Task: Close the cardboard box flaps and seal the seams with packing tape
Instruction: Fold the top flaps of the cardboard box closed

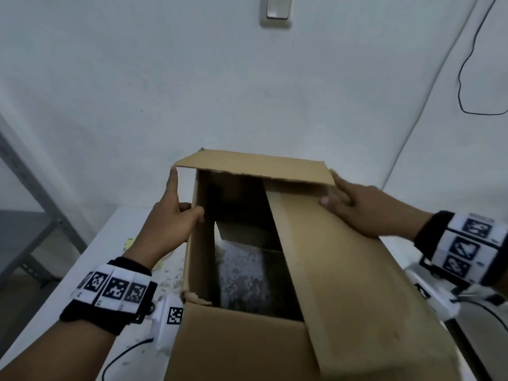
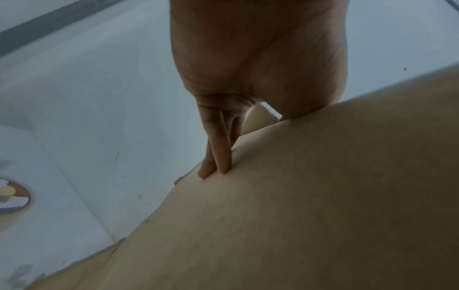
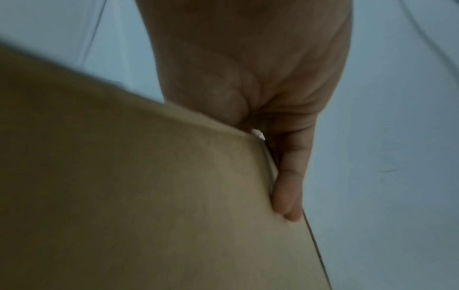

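A brown cardboard box (image 1: 242, 350) stands open on the white table (image 1: 110, 243) in the head view. Its far flap (image 1: 255, 166) leans inward over the opening, and the right flap (image 1: 343, 270) slants down across the right half. My left hand (image 1: 170, 224) grips the upright left flap (image 1: 199, 243), thumb inside and fingers (image 2: 218, 155) flat on the outside; its index finger reaches up to the far flap's left corner. My right hand (image 1: 365, 207) holds the right flap at its far corner, thumb on top and fingers (image 3: 288, 186) along the edge. No tape is in view.
Inside the box lies something grey and mottled (image 1: 242, 279). A grey metal shelf frame (image 1: 33, 188) stands to the left. The white wall close behind carries a light switch (image 1: 276, 9) and a hanging black cable (image 1: 467, 78). A round sticker (image 2: 12, 198) marks the table.
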